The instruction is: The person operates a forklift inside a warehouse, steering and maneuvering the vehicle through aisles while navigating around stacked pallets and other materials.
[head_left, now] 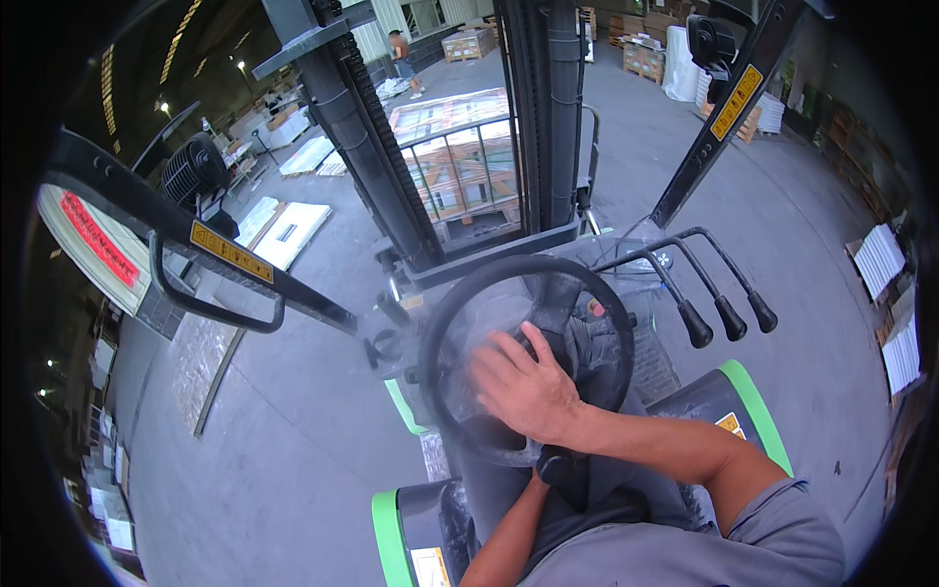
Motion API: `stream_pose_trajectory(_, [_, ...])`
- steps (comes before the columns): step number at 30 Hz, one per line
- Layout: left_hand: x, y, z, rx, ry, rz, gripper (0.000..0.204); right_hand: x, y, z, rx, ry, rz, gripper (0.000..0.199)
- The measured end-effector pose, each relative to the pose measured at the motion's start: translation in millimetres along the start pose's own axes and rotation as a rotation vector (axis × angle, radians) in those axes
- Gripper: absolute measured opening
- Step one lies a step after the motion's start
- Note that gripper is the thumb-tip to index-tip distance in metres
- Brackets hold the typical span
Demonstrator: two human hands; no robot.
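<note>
One round blk steering wheel at ctr, beneath R hand, its rim ringing the hand, which is L of ctr. R fingers apart, blurred; can't tell if they touch. Wheel face tilts up twd person, far edge twd mast. Blk knob at near rim, just below R wrist. L forearm reaches up behind it; L hand hidden, can't tell its grip. Three levers to R, long axes slanting back twd person.

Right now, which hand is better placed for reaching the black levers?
Probably the right hand: its forearm is nearer the levers. The left forearm lies lower and farther from them.
</note>
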State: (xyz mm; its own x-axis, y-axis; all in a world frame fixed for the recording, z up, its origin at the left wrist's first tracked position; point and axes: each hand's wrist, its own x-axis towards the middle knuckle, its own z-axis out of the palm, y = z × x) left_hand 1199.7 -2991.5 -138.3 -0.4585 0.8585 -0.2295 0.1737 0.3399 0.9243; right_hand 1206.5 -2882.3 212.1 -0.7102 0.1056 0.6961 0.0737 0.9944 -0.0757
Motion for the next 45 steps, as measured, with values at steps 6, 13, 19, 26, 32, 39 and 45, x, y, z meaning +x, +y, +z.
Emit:
stream_pose_trajectory(6, [8, 6, 0, -0.003, 0.024, 0.027, 0.03, -17, -8, -22, 0.381, 0.092, 0.02, 0.038])
stream_pose_trajectory(13, [0, 7, -9, -0.024, 0.07, 0.032, 0.032, -80, -35, -27, 0.758, -0.024, -0.134, 0.017])
stream_pose_trajectory(19, [-3, 6, -11, -0.009, 0.098, 0.03, 0.033, -3, -73, 15, 0.487, 0.144, -0.197, 0.013])
stream_pose_trajectory(26, [-3, 14, -14, -0.019, 0.179, 0.054, 0.034, 111, 29, 8, 0.193, 0.473, 0.036, 0.015])
stream_pose_trajectory(32, [-8, 17, -14, 0.021, 0.253, 0.157, 0.036, 15, 93, -36, 0.127, 0.441, 0.407, 0.021])
stream_pose_trajectory(39, [16, -4, -27, 0.273, 0.057, 0.141, 0.039, -101, -20, -37, 0.271, 0.245, 0.308, 0.009])
stream_pose_trajectory(45, [26, -10, -31, 0.102, 0.042, 0.084, 0.039, -69, -87, 24, 0.431, 0.222, 0.141, 0.016])
